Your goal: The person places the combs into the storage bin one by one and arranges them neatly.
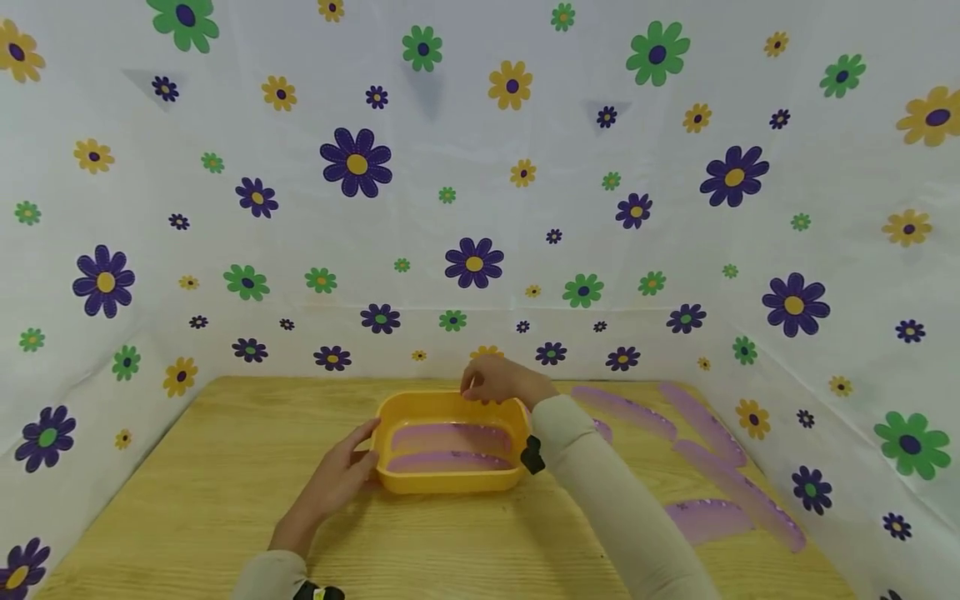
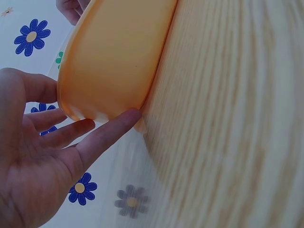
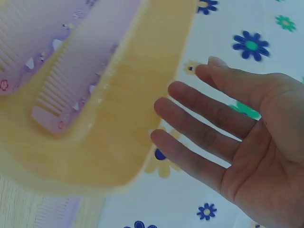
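A yellow plastic basin (image 1: 450,482) stands on the wooden table. Two purple combs lie inside it, a rear comb (image 1: 450,435) and a front comb (image 1: 448,461); the right wrist view shows teeth on one comb (image 3: 90,61). My left hand (image 1: 341,475) touches the basin's left end with fingers spread along its outer wall, as the left wrist view shows. Over the back rim, toward the right, is my right hand (image 1: 506,379). Its fingers are loosely bent at the rim, and nothing is seen in them. Whether those fingertips touch the rim I cannot tell.
Several more purple combs lie on the right of the table, among them a far comb (image 1: 705,423), a long one (image 1: 742,492) and a near one (image 1: 708,518). A white flowered sheet (image 1: 420,225) hangs around the table's back and sides.
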Motion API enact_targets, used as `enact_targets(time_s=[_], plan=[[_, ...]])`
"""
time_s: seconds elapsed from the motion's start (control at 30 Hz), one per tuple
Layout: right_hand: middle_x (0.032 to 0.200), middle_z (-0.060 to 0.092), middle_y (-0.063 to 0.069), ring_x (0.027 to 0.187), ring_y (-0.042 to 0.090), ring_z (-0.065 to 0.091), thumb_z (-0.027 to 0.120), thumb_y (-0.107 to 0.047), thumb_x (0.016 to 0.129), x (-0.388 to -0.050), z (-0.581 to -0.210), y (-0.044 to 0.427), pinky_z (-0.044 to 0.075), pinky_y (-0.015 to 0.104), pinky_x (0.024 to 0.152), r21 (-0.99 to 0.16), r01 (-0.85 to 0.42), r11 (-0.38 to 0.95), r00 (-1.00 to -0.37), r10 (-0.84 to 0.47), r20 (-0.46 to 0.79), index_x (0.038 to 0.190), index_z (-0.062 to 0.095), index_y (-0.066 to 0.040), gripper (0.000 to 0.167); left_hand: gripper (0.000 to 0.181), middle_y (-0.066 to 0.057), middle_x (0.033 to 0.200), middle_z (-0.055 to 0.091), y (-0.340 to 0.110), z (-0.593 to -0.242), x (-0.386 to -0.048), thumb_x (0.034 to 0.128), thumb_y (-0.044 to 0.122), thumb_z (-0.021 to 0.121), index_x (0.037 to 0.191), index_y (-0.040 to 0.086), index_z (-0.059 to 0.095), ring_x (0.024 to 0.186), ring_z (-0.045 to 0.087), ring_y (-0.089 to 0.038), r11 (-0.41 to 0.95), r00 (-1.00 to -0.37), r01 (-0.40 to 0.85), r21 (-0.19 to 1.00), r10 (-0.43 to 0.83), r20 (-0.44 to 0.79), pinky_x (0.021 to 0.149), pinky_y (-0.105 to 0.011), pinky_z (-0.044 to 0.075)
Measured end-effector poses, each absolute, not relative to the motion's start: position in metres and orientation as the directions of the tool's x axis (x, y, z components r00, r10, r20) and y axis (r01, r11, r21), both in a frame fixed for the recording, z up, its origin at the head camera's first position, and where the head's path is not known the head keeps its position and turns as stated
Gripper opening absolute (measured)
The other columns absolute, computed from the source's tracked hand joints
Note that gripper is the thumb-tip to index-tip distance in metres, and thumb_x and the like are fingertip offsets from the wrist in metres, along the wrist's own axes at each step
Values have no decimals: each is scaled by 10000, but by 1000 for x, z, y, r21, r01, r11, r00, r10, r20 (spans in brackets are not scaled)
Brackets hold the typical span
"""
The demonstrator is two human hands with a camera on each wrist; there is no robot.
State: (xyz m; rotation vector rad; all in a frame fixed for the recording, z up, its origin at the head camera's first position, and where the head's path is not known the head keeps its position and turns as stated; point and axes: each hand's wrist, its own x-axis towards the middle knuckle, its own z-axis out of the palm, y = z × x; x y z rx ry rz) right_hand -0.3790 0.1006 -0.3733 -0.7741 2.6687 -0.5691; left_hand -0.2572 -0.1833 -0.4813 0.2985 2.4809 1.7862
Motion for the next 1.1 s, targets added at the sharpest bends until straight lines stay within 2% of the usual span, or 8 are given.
enact_targets(time_s=[0.3,0.53,0.7,0.83,1.1], plan=[[1084,766,133,914,314,734,640,-177,1021,-377,-372,148,655,332,760,-498,-405,767,-842,-525,-125,1177,734,-24,237,577,-282,1656,285,-185,-482,-258,1083,66,458,1626,41,265,1308,593,-466,298,-977,120,947,205,59,858,-395,656],[1062,763,136,867,263,720,650,-134,1007,-378,-385,188,645,306,740,-482,-369,794,-868,-480,-126,1133,741,-39,182,576,-270,1663,285,-182,-484,-258,1085,84,466,1628,58,272,1325,584,-463,298,-977,119,947,204,58,866,-400,654],[1102,755,139,941,231,693,668,-101,987,-376,-397,211,642,356,849,-472,-331,817,-891,-436,-129,1159,729,-27,196,575,-268,1662,285,-181,-484,-259,1086,83,464,1628,64,274,1335,573,-467,299,-978,114,947,202,54,875,-414,651],[1101,757,178,994,289,710,690,-46,958,-376,-409,227,628,430,928,-459,-367,809,-890,-450,-81,1137,728,7,191,575,-265,1662,286,-181,-483,-259,1086,84,461,1629,67,272,1337,572,-466,303,-978,110,947,204,49,879,-411,651],[1096,743,203,1023,337,704,703,-18,939,-372,-424,240,608,481,962,-457,-355,815,-904,-424,-53,1119,722,28,187,576,-272,1655,295,-182,-484,-259,1082,80,463,1628,65,276,1326,580,-468,309,-978,113,944,200,51,865,-405,654]])
